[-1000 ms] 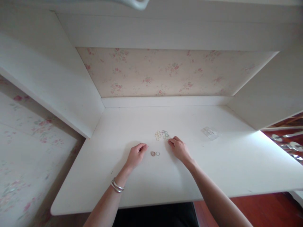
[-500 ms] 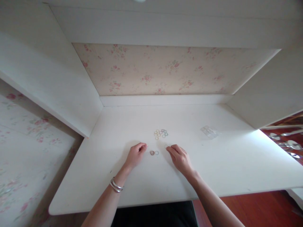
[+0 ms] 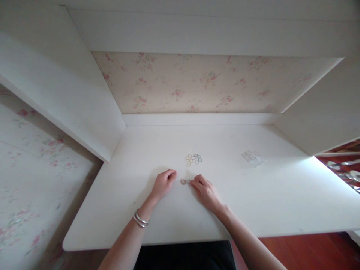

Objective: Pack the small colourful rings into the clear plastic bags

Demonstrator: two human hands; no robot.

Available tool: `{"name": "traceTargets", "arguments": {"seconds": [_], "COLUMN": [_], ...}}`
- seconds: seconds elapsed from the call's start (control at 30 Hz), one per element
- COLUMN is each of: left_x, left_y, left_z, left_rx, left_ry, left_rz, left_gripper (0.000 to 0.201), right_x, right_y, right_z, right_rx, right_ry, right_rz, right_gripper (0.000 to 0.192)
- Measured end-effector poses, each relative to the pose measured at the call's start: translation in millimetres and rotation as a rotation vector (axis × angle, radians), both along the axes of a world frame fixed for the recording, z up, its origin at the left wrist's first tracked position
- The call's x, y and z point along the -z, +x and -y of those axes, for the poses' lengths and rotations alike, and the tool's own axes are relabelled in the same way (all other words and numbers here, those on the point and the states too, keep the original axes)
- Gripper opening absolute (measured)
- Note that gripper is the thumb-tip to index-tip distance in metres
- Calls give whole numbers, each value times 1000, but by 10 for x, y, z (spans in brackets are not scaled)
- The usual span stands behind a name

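Note:
My right hand [image 3: 206,192] is closed in a pinch on a small ring, low over the desk, its fingertips right at a silver ring [image 3: 188,181]. The held ring is mostly hidden by the fingers and overlaps the silver one in view. Just left of that lies a copper-coloured ring [image 3: 183,182], which looks like more than one stacked. My left hand [image 3: 164,183] rests on the desk to the left, fingers curled together; what they hold, if anything, is too small to make out. Beyond both hands lies a cluster of rings, gold-coloured ones [image 3: 189,160] at left and silver ones [image 3: 197,157] at right.
A clear plastic packet [image 3: 253,158] lies on the white desk [image 3: 157,146] at the right. White side panels [image 3: 92,97] and a low back ledge [image 3: 197,119] bound the desk. Shiny metal items [image 3: 347,168] show beyond the right edge.
My right hand has moved left and nearer to me, bringing its ring from above the desk's middle to the silver ring. My left hand stays about where it was. The view has shifted slightly.

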State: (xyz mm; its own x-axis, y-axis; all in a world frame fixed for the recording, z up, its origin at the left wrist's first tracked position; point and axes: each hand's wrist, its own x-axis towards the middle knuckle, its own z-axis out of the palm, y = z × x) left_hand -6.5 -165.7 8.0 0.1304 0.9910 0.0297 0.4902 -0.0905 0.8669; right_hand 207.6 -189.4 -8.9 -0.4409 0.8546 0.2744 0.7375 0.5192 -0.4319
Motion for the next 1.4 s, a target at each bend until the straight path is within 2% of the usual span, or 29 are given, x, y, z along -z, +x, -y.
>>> {"name": "traceTargets", "arguments": {"seconds": [0.13,0.2,0.37,0.5,0.63,0.77,0.93,1.23,1.4], "left_x": [8,12,22,30,34,35,31,19,12], "left_y": [-1,-5,-13,-14,-18,-23,-27,-12,-4], "left_z": [1,1,-1,1,4,7,3,-2,5], "left_rx": [-2,0,13,21,15,16,24,22,19], "left_ry": [1,0,9,12,9,7,11,7,-3], "left_rz": [-1,6,18,28,39,45,35,10,-2], "left_gripper": [40,39,38,38,38,37,35,39,40], "right_x": [-1,5,28,14,-30,-55,-51,-8,2], "right_y": [-2,11,117,211,211,172,153,78,64], "right_z": [4,-1,-166,-423,-615,-672,-550,-23,33], "right_rx": [-18,10,264,356,363,346,300,181,156], "right_ry": [0,-11,-17,-59,-122,-170,-155,-101,-69], "right_rz": [25,-27,-144,-45,76,134,104,-90,-81], "right_gripper": [27,28,27,27,27,28,28,29,28]}}
